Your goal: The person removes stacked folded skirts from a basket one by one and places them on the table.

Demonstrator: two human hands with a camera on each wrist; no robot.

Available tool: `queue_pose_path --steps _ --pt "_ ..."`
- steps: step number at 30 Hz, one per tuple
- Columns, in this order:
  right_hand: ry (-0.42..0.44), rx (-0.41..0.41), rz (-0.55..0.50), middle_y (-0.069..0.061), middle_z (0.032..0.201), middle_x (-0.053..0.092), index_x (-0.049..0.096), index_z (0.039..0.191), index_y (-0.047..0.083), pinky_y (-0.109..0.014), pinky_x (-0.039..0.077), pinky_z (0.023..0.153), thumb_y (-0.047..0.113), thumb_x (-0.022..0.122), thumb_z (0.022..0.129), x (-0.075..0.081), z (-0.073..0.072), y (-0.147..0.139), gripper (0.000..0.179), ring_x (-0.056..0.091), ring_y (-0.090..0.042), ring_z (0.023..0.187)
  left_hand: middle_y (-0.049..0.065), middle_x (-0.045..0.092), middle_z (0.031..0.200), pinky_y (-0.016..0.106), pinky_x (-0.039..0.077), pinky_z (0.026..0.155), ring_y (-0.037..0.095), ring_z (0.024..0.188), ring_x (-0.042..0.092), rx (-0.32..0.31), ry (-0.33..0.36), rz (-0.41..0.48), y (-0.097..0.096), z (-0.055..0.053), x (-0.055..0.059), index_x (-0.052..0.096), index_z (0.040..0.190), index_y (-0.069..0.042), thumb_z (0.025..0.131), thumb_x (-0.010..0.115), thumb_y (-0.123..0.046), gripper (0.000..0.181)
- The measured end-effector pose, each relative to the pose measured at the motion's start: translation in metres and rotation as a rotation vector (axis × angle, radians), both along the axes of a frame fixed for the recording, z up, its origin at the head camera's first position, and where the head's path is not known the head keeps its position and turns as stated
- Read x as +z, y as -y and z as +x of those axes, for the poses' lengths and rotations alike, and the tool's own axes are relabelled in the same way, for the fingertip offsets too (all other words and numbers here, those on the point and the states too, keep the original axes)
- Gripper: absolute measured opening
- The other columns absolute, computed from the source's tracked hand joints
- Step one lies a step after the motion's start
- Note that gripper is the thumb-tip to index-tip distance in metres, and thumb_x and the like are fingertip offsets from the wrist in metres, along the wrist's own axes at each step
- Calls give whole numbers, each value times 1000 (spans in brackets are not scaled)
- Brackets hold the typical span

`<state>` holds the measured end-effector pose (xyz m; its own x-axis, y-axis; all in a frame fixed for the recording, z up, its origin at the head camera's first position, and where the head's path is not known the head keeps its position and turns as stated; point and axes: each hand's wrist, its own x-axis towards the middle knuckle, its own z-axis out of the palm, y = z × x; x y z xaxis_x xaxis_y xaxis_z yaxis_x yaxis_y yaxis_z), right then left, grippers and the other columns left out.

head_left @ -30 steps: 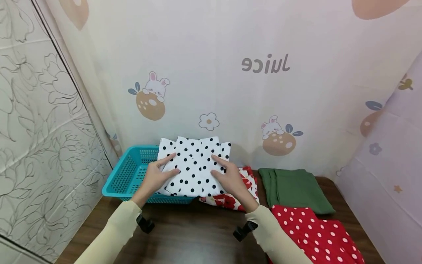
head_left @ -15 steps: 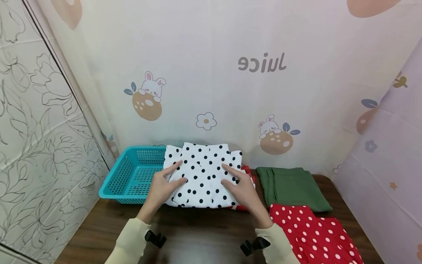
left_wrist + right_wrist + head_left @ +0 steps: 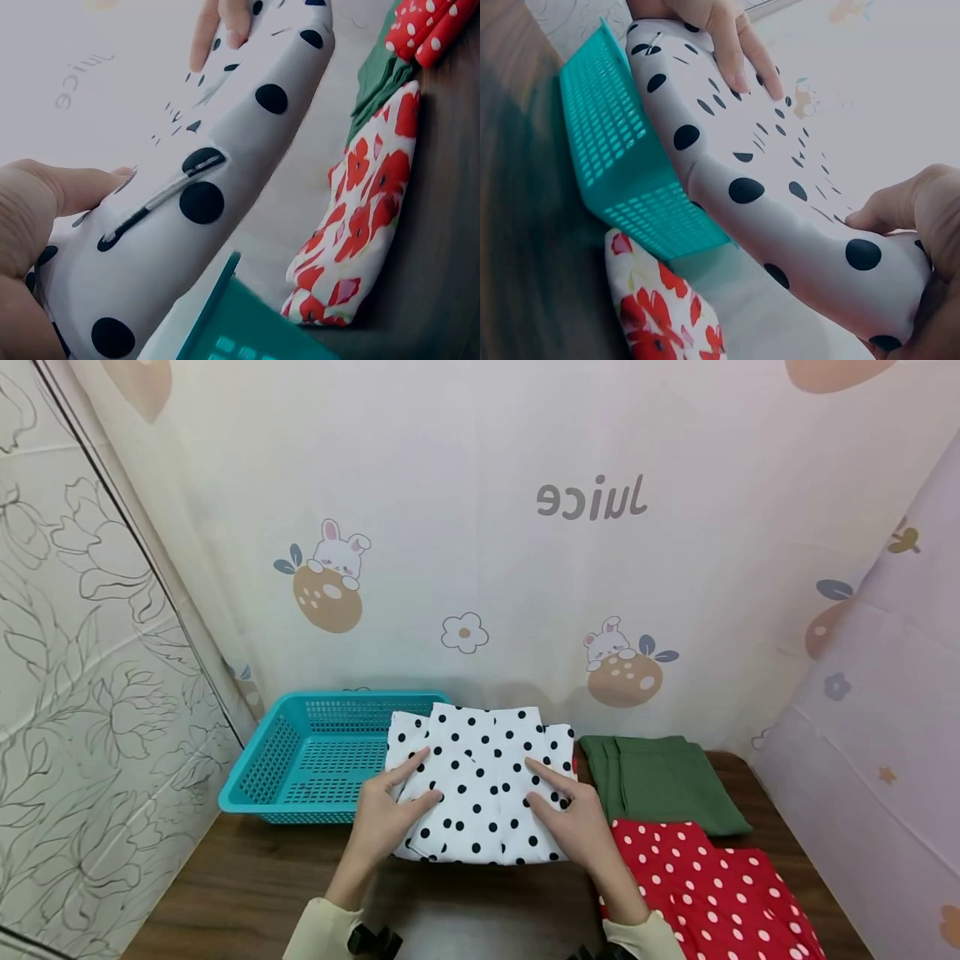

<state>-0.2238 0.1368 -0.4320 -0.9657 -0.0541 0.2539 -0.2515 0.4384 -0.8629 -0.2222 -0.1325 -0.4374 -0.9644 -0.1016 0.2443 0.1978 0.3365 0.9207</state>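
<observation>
A folded white cloth with black dots [image 3: 480,793] is held level above the table in both hands. My left hand [image 3: 382,814] grips its left side, with the thumb [image 3: 86,191] and a finger over the top. At the opposite side my right hand [image 3: 577,818] holds it the same way, its thumb [image 3: 889,202] pressing the upper layer. The remaining fingers are hidden under the cloth. Below it, in the wrist views, lies a folded white cloth with red flowers [image 3: 356,210], almost fully covered in the head view.
To the left stands a turquoise plastic basket [image 3: 251,768] with perforated walls, close to the white cloth. On the right lie a folded green cloth [image 3: 675,785] and a red cloth with white dots [image 3: 712,885]. A printed curtain [image 3: 480,568] hangs behind the wooden table [image 3: 247,877].
Both hands have brought the dotted white cloth right and nearer to me, away from over the basket. More of the basket's inside shows. The view has shifted slightly.
</observation>
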Motion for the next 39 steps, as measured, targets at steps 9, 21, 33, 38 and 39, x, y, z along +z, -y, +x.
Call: queue_pose_path --steps 9,21,33,38,39 --pt "100 -71 -95 1 125 66 67 121 33 -23 56 74 17 68 90 -12 20 -12 35 69 -10 95 1 63 127 25 54 75 14 100 61 8 21 28 -20 20 -14 63 124 -40 73 84 -19 59" --pt "154 -153 -64 1 124 66 70 118 27 -17 53 80 11 70 88 -39 51 -24 34 65 -10 108 8 64 122 25 54 75 15 96 63 -56 159 93 -36 46 -42 63 125 -39 73 84 -25 58" --pt "254 -165 -79 0 122 67 71 117 27 -18 53 83 7 69 86 -53 64 -27 37 65 -9 108 10 64 125 24 54 75 17 95 63 -84 239 196 -42 63 -54 66 124 -34 72 85 -23 57" --pt "333 -181 -38 -1 126 66 71 118 29 -24 52 89 12 69 87 -57 69 -27 35 62 -15 116 8 62 128 24 54 77 18 97 62 -103 313 224 -42 68 -63 64 125 -36 72 85 -25 58" --pt "347 -184 -34 -2 127 65 70 119 28 -28 53 91 12 68 88 -58 70 -27 34 61 -18 118 9 61 129 24 54 78 18 98 62 -110 322 234 -42 69 -64 64 125 -35 72 85 -25 58"
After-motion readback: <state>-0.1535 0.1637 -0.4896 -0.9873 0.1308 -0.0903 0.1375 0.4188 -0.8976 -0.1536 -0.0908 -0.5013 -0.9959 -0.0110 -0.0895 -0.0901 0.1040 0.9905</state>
